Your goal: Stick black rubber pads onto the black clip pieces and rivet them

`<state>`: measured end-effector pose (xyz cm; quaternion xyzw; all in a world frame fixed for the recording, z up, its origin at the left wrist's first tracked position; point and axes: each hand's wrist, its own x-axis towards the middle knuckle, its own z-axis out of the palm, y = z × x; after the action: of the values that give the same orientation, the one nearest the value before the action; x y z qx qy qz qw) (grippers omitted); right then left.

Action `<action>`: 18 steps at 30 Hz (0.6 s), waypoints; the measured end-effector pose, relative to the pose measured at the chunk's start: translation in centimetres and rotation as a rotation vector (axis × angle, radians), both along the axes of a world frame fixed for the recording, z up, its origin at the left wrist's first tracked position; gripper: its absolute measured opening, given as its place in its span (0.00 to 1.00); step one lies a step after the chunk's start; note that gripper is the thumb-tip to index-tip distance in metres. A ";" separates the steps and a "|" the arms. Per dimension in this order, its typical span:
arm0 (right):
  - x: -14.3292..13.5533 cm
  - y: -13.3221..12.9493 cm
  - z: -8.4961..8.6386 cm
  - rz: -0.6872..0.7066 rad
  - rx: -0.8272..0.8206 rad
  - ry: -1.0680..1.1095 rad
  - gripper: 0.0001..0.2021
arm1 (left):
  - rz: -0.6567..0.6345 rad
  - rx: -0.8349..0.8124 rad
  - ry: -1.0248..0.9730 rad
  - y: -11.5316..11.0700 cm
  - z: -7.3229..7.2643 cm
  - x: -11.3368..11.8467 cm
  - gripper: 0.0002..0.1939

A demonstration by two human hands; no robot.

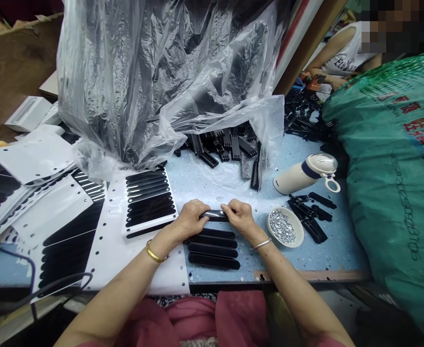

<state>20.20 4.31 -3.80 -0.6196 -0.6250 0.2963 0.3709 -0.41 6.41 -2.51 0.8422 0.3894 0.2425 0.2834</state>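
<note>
My left hand (192,219) and my right hand (239,217) grip a glossy black strip-shaped piece (214,215) by its two ends, thumbs on its upper face. It lies level above the blue table. Just below it, several similar black pieces with rounded ends (213,248) lie in a stacked row. By my left forearm is a white sheet (150,225) carrying rows of black rounded strips (148,190). To the right of my right hand stands a white bowl (300,236) of small shiny metal parts (282,226).
A large clear plastic bag (125,72) spills black parts (229,142) onto the table. At right are a white bottle (294,176), loose black pieces (311,217) and a bulky green sack (381,159). White sheets (34,156) pile up at left. Another person (345,50) sits beyond.
</note>
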 end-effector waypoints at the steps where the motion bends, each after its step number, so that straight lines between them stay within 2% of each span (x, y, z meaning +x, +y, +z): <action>1: 0.2 0.0 0.2 0.003 -0.026 0.024 0.23 | 0.001 0.000 -0.001 0.0 0.0 0.0 0.08; 5: 1.4 -0.3 1.3 0.047 -0.136 0.135 0.24 | -0.003 0.009 0.002 0.0 0.0 0.1 0.08; 10: 1.6 -1.0 1.6 0.084 -0.164 0.178 0.18 | -0.007 0.016 0.019 0.0 -0.1 0.0 0.08; 14: 0.8 -1.0 1.2 0.031 -0.115 0.125 0.13 | -0.003 -0.007 0.025 0.0 0.1 0.0 0.07; 18: 0.3 -1.0 0.8 -0.052 -0.063 0.082 0.13 | -0.009 -0.038 0.030 0.0 0.4 0.0 0.07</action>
<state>20.47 3.31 -2.99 -0.6342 -0.5833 0.3314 0.3842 -0.45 6.42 -2.10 0.8420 0.3941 0.2214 0.2945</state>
